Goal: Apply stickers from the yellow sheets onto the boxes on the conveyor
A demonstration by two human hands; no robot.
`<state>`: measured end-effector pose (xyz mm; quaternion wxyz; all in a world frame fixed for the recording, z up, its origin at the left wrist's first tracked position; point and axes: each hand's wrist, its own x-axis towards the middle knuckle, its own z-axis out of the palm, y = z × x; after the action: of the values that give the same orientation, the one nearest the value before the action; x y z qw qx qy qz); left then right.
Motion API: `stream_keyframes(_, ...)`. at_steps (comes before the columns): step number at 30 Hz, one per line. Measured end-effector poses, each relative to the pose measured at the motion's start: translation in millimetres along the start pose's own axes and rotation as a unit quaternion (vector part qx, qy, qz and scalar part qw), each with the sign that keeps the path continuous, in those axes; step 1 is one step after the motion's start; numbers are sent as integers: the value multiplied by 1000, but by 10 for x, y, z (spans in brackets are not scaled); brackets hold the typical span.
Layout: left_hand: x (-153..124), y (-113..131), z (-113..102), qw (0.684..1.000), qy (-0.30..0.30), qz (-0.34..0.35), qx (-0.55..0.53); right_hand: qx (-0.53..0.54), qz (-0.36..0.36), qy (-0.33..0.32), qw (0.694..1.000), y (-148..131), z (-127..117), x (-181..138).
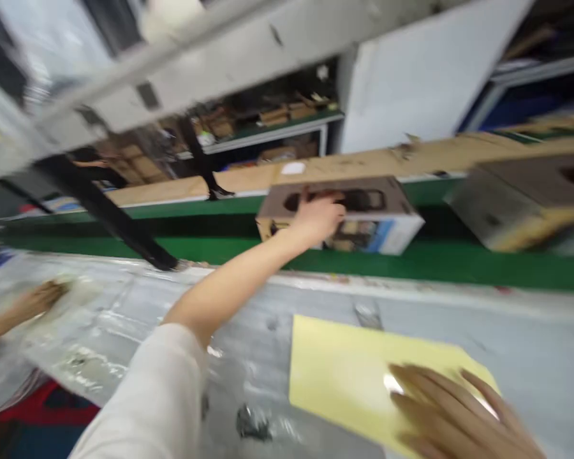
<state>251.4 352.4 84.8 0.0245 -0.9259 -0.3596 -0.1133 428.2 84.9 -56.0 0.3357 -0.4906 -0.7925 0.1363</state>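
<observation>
Lying on the green conveyor belt point(459, 264) just above the middle of the frame, the carton point(392, 223) is the thing in hand. It has a brown top with a dark oval cut-out and a white and blue printed side. Its long axis runs left to right along the belt, and the printed side faces the person. The right end sits a little lower in the frame than the left.

The left hand point(318, 217) reaches it from the lower left on a long bare forearm. Its fingers are curled over the near top edge towards the cut-out (motion blur hides whether the tips go inside). That hooked hold seems suited to steadying or drawing a light carton that is far away across the belt.

The right hand point(454, 408) lies at the lower right with its fingers spread flat on a pale yellow sheet point(354, 370). It is probably pinning the sheet to the grey film-covered worktable point(172, 306) while the body leans forward.

A second carton point(521, 204) rides the belt at the right edge, well apart from the first. At the far left a co-worker's hand point(43, 296) rests on crinkled clear plastic point(76, 357).
</observation>
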Motion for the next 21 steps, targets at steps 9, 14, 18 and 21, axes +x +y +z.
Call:
stream_keyframes(9, -1880, 412, 639, 954, 7, 25, -300, -140, 15, -29, 990, -418, -54, -194)
stream_keyframes(14, -1955, 468, 758, 967, 15, 118, -227, -118, 25, -65, 991, -441, -175, 144)
stream_keyframes(18, -1933, 480, 737, 962, -30, 160, -219, -57, 59, -110, 991, -455, -282, 168)
stream_keyframes(21, -1945, 491, 726, 964, -34, 170, -202, -17, 65, -106, 992, -499, -278, 67)
